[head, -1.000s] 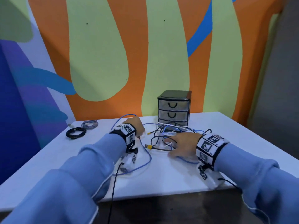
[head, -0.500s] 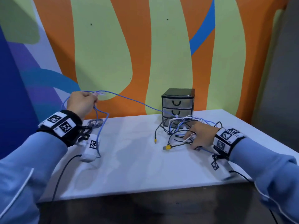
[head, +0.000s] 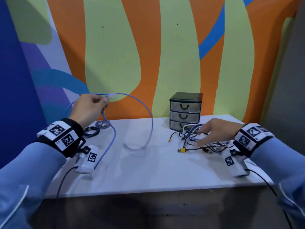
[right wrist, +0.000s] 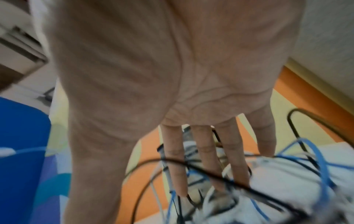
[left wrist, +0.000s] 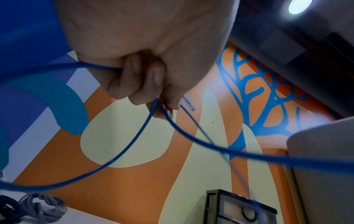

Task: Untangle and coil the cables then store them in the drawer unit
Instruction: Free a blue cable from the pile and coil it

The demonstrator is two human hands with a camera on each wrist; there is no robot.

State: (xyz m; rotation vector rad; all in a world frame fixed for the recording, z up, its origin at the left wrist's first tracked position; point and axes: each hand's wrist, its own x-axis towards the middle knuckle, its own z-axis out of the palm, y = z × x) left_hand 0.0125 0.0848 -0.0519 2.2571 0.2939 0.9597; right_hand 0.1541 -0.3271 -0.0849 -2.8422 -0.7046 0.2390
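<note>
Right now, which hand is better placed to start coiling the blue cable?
Likely the left hand: it already grips the blue cable near its connector, raised off the table. The right hand lies open over the tangled pile.

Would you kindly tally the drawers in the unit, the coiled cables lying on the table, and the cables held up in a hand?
Drawers: 3
Coiled cables: 2, black coil and grey coil
Cables held up: 1, the blue cable in the left hand
Total: 6
</note>
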